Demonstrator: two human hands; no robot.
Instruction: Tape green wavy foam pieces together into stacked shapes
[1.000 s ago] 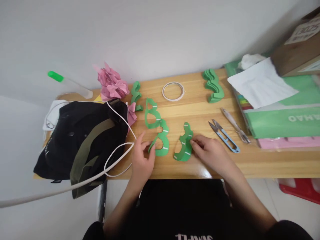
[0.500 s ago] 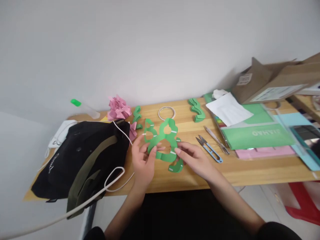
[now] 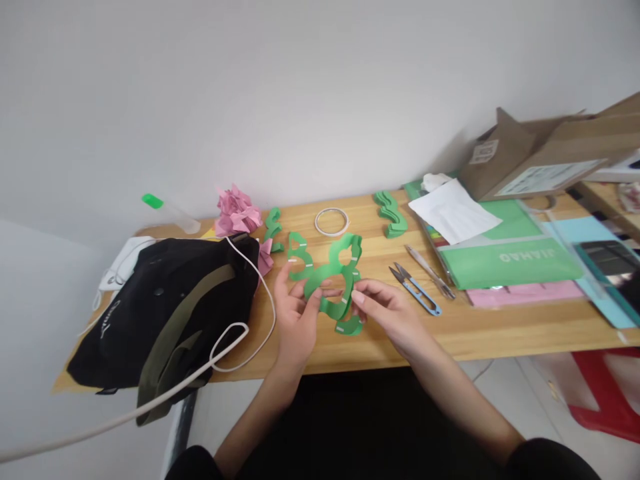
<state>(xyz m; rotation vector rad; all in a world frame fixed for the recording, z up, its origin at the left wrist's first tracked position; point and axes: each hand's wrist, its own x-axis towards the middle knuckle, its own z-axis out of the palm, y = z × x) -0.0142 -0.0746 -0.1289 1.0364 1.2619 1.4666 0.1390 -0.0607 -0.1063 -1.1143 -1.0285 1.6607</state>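
A wavy green paper cutout (image 3: 320, 279) with cut-out openings and small white strips is held up above the wooden table. My left hand (image 3: 299, 308) grips its left side between thumb and fingers. On its right edge, my right hand (image 3: 383, 308) pinches the paper, thumb in front. Beneath and behind it, more green paper pieces (image 3: 349, 327) lie on the table, partly covered by the held one and my fingers. Beyond them rests a white tape ring (image 3: 331, 222). Blue thread snips (image 3: 416, 290) and a pen (image 3: 430, 272) lie right of my right hand.
Stacked green wavy strips (image 3: 391, 215) lie toward the wall. Pink paper flowers (image 3: 237, 212) and a black bag (image 3: 170, 313) with a white cable (image 3: 175, 397) occupy the left. At right are a green folder (image 3: 515, 257), white paper (image 3: 455, 211) and a cardboard box (image 3: 545, 160).
The held green paper has turned and bent, its right edge now more edge-on. Both hands have come slightly closer together, the left shifting right. The camera view has moved a little.
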